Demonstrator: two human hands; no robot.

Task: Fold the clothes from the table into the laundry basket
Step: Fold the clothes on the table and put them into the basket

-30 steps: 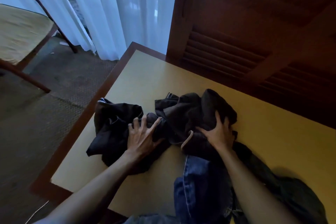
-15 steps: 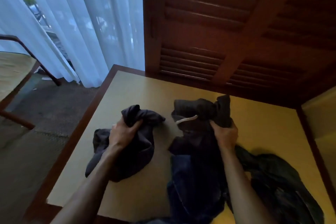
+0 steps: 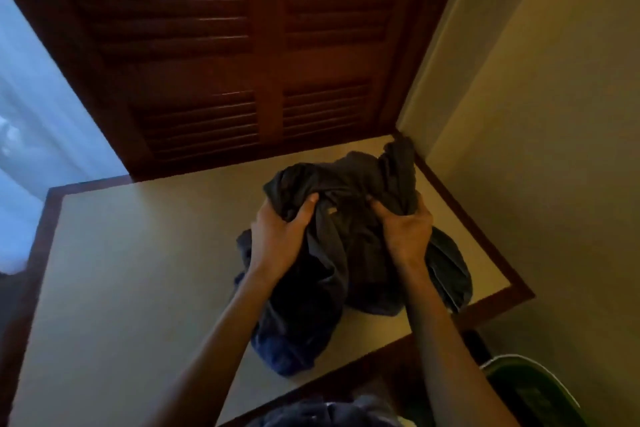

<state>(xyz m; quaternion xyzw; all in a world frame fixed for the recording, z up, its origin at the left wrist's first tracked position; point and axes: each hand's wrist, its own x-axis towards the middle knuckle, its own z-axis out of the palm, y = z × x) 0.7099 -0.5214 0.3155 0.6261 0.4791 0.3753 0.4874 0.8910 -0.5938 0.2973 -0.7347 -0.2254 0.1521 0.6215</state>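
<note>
1. While both arms reach over the table (image 3: 131,253), the left hand (image 3: 277,239) and right hand (image 3: 407,236) each clutch a bunched fistful of a dark grey garment (image 3: 346,184), raised between them.
2. Beneath the hands, blue jeans (image 3: 287,347) lie heaped near the table's right corner.
3. Just off that corner, a green laundry basket (image 3: 533,392) stands at the lower right.

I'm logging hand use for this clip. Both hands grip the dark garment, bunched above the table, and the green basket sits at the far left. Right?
Not quite. The head view shows the green basket at the lower right, beside the table. The left hand and right hand do grip the dark garment.
</note>
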